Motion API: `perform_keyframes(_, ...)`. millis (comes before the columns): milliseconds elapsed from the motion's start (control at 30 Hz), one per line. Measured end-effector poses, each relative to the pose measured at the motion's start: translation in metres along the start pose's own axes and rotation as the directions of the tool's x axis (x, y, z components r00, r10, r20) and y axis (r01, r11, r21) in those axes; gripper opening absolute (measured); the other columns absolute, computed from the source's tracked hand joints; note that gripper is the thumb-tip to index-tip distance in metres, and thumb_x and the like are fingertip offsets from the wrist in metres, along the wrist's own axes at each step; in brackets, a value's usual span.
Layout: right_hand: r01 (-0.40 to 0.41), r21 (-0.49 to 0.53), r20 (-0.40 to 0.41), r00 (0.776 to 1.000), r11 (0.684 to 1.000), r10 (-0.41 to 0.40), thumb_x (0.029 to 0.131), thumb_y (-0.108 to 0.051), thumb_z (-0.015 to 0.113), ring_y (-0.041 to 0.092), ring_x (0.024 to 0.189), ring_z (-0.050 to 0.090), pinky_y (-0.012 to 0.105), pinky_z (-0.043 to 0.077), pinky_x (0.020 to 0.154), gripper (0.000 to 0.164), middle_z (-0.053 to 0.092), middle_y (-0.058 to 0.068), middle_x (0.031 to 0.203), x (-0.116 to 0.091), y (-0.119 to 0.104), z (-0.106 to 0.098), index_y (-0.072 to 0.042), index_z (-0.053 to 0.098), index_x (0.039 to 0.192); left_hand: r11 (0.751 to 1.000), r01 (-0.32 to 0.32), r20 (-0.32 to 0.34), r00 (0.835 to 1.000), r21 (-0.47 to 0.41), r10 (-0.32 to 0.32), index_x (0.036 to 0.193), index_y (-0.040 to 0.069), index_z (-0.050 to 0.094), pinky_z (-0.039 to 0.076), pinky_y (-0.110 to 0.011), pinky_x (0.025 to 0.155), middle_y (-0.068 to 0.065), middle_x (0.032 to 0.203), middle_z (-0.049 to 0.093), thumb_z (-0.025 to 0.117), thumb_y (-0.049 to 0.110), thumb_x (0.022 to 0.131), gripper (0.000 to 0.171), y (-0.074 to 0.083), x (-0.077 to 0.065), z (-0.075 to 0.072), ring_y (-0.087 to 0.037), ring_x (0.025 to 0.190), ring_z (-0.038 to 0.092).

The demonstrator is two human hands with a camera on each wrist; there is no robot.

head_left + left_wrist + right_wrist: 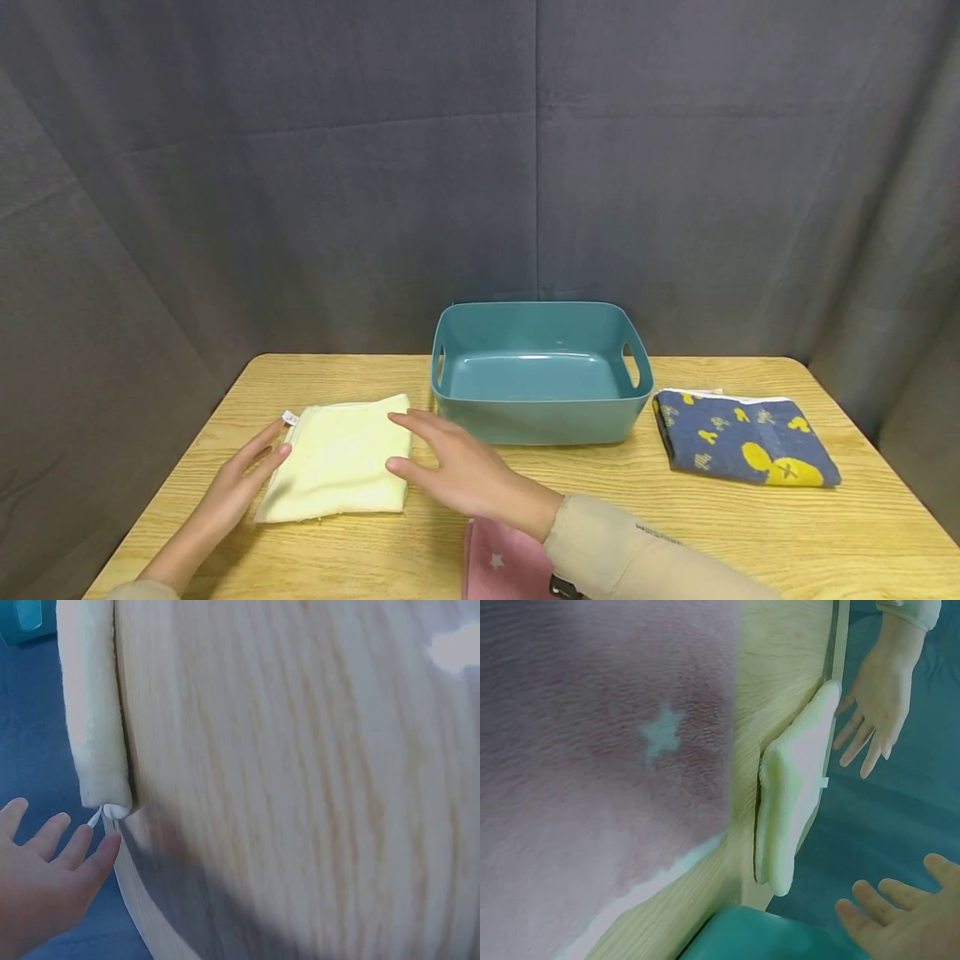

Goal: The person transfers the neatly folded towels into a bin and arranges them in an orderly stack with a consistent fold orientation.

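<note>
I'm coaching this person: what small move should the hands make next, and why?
Probably bring the left hand and right hand inward to pinch the yellow cloth by its sides: it lies flat between them, their fingers are open, and neither hand grips it yet.

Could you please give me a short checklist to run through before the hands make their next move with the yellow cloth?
1. Yellow cloth folded and lying on the table: ok.
2. Left hand beside the cloth's side with the white tag: ok.
3. Cloth gripped by the left hand or right hand: not ok; neither has its fingers curled round it.
4. Basket upright, with its top open: ok.
5. Right sleeve clear of the pink cloth: cannot tell; it hides part of that cloth in the head view.
6. Blue cloth away from both hands: ok; it lies right of the basket.
</note>
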State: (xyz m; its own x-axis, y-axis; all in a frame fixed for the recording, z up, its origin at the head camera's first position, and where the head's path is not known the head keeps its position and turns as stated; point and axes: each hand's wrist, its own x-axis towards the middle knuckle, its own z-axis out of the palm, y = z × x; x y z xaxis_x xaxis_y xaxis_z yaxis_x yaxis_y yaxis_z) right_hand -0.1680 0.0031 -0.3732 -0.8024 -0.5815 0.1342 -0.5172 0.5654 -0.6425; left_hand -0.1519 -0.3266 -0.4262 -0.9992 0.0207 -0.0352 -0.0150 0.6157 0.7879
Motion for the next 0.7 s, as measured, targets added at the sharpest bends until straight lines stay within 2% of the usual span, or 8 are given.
perform_keyframes(200,-0.028,0.038,0.006,1.0,0.999,0.028,0.098,-0.062,0.045,0.019,0.144,0.031,0.047,0.029,0.115,0.062,0.038,-0.004,0.155,0.013,-0.004,0.006,-0.033,0.039,0.152,0.999,0.033,0.015,0.999,0.012,-0.034,0.158,0.004,0.013,0.028,-0.074,0.101,-0.03,0.158,0.018,0.039,0.046,0.106,0.072,-0.002,0.004,-0.002,-0.055,0.139,0.023)
perform_keyframes(433,-0.074,0.033,0.003,0.997,0.997,0.074,0.099,-0.061,0.046,0.019,0.143,0.033,0.046,0.03,0.114,0.061,0.041,-0.007,0.153,0.029,-0.006,0.015,-0.031,0.041,0.152,0.999,0.044,0.034,0.998,-0.005,-0.044,0.157,0.001,0.012,0.032,-0.069,0.103,-0.035,0.155,0.019,0.039,0.046,0.106,0.073,-0.004,0.009,-0.001,-0.057,0.137,0.025)
perform_keyframes(567,-0.105,0.039,0.002,0.994,0.994,0.105,0.098,-0.061,0.046,0.019,0.142,0.036,0.045,0.032,0.113,0.062,0.043,-0.009,0.151,0.037,-0.006,0.022,-0.03,0.041,0.152,0.997,0.078,0.035,0.996,-0.012,-0.077,0.158,0.002,0.011,0.036,-0.063,0.104,-0.035,0.154,0.02,0.04,0.049,0.105,0.076,-0.004,0.012,-0.002,-0.055,0.137,0.027)
perform_keyframes(700,-0.146,0.059,-0.004,0.989,0.988,0.147,0.098,-0.058,0.049,0.019,0.141,0.038,0.044,0.034,0.112,0.062,0.045,-0.008,0.15,0.044,-0.006,0.029,-0.027,0.043,0.151,0.992,0.121,0.058,0.991,-0.023,-0.12,0.158,0.003,0.007,0.033,-0.063,0.107,-0.036,0.155,0.018,0.041,0.052,0.104,0.08,-0.004,0.015,-0.002,-0.055,0.138,0.025)
